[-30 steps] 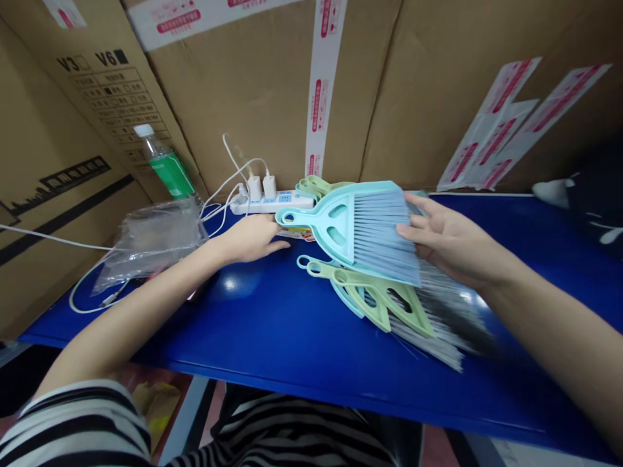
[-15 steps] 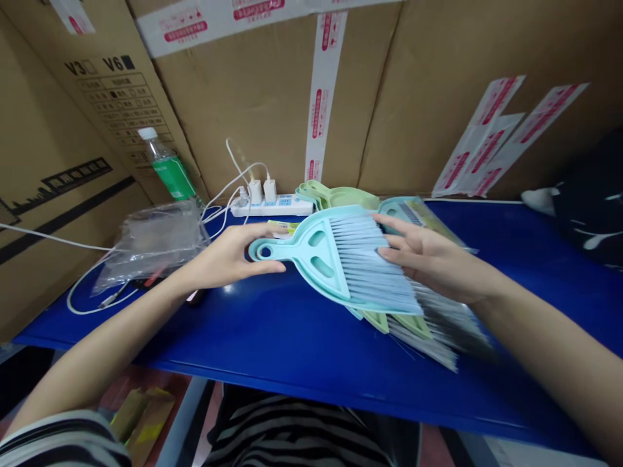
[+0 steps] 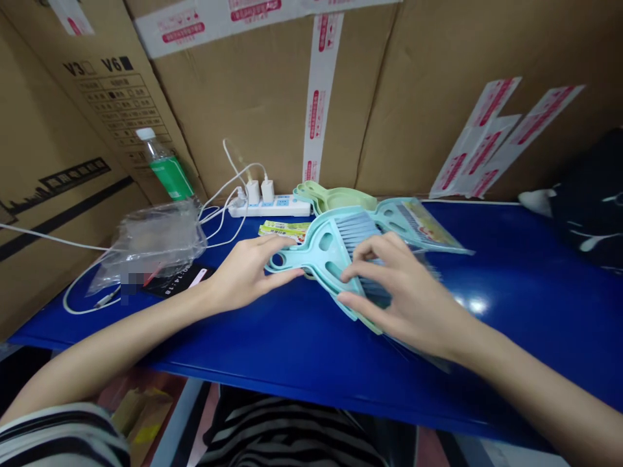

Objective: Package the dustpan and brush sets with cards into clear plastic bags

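Observation:
A light-blue hand brush (image 3: 325, 242) with pale bristles lies nested on a light-blue dustpan (image 3: 341, 307), handles together toward the left. My left hand (image 3: 246, 269) holds the handle end, thumb at the near side and fingers at the far side. Over the brush head hovers my right hand (image 3: 403, 295), its fingers bent and apart, the thumb and index tips at the slotted part; whether they press on it I cannot tell. It hides much of the bristles. Beneath the set, a green edge and more bristles peek out, mostly covered.
Behind lie a green dustpan set (image 3: 348, 198) and a bagged blue set (image 3: 413, 224). A power strip (image 3: 282, 206) with chargers, a bottle (image 3: 170, 170), crumpled plastic (image 3: 158, 237), a phone (image 3: 180, 280) and yellow-green labels (image 3: 282, 230) are on the blue table (image 3: 233, 344). Cardboard (image 3: 272, 104) walls the back.
The blue set has shifted slightly right and lower in my left hand. My right hand has moved from the bristle tips leftward over the brush head, with its fingers more bent.

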A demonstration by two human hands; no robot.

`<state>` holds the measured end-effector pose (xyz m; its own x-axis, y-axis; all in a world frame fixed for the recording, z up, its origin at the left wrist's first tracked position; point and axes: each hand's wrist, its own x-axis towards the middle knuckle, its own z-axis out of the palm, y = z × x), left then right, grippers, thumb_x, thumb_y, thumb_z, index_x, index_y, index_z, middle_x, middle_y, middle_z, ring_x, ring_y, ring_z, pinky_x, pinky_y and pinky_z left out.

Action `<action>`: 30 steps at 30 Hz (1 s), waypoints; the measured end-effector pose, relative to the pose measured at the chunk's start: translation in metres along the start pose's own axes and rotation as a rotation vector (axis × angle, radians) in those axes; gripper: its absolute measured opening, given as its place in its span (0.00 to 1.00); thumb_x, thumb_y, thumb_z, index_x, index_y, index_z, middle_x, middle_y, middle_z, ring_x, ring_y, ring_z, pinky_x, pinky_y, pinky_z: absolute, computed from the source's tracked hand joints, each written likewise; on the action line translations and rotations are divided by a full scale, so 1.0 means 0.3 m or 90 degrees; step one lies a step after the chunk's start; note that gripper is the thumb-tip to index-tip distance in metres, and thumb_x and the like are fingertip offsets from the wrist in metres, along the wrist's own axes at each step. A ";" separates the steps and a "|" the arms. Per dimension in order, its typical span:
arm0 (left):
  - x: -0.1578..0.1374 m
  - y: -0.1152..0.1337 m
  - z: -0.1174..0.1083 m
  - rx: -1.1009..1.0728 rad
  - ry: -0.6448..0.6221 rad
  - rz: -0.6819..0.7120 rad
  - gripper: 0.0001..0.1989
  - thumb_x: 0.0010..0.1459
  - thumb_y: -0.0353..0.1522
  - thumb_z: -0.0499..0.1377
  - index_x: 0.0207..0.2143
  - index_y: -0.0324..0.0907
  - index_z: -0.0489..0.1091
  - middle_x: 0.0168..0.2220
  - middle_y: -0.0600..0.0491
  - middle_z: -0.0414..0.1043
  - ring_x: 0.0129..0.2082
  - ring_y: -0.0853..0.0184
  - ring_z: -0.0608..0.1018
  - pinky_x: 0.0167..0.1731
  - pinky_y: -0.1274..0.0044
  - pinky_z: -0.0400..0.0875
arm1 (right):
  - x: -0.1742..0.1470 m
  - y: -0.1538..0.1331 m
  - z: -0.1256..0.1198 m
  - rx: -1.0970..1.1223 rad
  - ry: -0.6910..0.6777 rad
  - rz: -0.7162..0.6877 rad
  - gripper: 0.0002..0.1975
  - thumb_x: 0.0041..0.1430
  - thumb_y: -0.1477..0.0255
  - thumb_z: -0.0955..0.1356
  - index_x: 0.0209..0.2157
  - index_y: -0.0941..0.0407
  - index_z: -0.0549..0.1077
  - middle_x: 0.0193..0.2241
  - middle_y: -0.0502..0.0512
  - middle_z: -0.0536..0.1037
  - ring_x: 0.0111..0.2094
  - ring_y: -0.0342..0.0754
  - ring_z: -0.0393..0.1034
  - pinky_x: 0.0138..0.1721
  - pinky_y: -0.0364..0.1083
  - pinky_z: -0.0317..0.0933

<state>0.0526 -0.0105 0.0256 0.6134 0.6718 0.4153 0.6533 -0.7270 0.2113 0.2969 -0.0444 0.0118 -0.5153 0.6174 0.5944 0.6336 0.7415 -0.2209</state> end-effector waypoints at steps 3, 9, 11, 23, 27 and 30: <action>0.019 0.010 0.004 0.002 -0.003 0.008 0.18 0.61 0.42 0.58 0.47 0.40 0.71 0.46 0.47 0.77 0.43 0.61 0.79 0.43 0.71 0.75 | -0.010 -0.004 0.032 0.016 -0.009 0.022 0.09 0.60 0.66 0.67 0.29 0.56 0.71 0.30 0.56 0.67 0.35 0.51 0.61 0.36 0.51 0.60; 0.060 0.012 0.015 -0.016 -0.024 0.025 0.18 0.60 0.40 0.59 0.49 0.41 0.71 0.46 0.48 0.77 0.43 0.62 0.80 0.42 0.72 0.75 | -0.013 -0.003 0.032 -0.047 0.006 0.043 0.08 0.59 0.68 0.66 0.26 0.54 0.67 0.28 0.54 0.65 0.33 0.51 0.58 0.33 0.50 0.54; 0.080 0.006 0.006 -0.034 -0.043 0.029 0.17 0.60 0.39 0.59 0.50 0.42 0.71 0.47 0.48 0.77 0.44 0.61 0.79 0.43 0.72 0.74 | -0.013 -0.013 0.017 -0.123 0.030 0.023 0.10 0.60 0.69 0.65 0.24 0.54 0.67 0.27 0.54 0.64 0.33 0.52 0.58 0.32 0.50 0.53; 0.260 -0.182 -0.101 0.080 -0.029 -0.070 0.21 0.59 0.44 0.55 0.46 0.39 0.74 0.45 0.46 0.77 0.42 0.61 0.78 0.43 0.70 0.71 | -0.034 0.053 -0.053 -0.400 -0.054 0.112 0.22 0.64 0.69 0.56 0.17 0.53 0.69 0.21 0.61 0.66 0.32 0.58 0.63 0.30 0.53 0.52; 0.309 -0.224 -0.094 0.090 -0.076 -0.049 0.22 0.58 0.44 0.55 0.46 0.38 0.73 0.45 0.45 0.76 0.45 0.59 0.77 0.46 0.68 0.70 | -0.039 0.058 -0.046 -0.333 -0.176 0.086 0.20 0.62 0.68 0.58 0.19 0.53 0.69 0.20 0.59 0.72 0.29 0.55 0.67 0.31 0.52 0.55; 0.335 -0.242 -0.081 0.094 -0.097 -0.028 0.20 0.60 0.43 0.55 0.47 0.40 0.73 0.45 0.45 0.76 0.44 0.60 0.76 0.46 0.69 0.69 | -0.029 0.072 -0.068 -0.244 -0.241 0.116 0.18 0.63 0.67 0.57 0.22 0.53 0.68 0.22 0.56 0.76 0.25 0.51 0.67 0.28 0.50 0.57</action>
<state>0.0562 0.1063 0.0734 0.6361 0.7239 0.2672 0.7316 -0.6758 0.0892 0.3267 -0.0391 0.0177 -0.5050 0.8296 0.2384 0.8589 0.5102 0.0442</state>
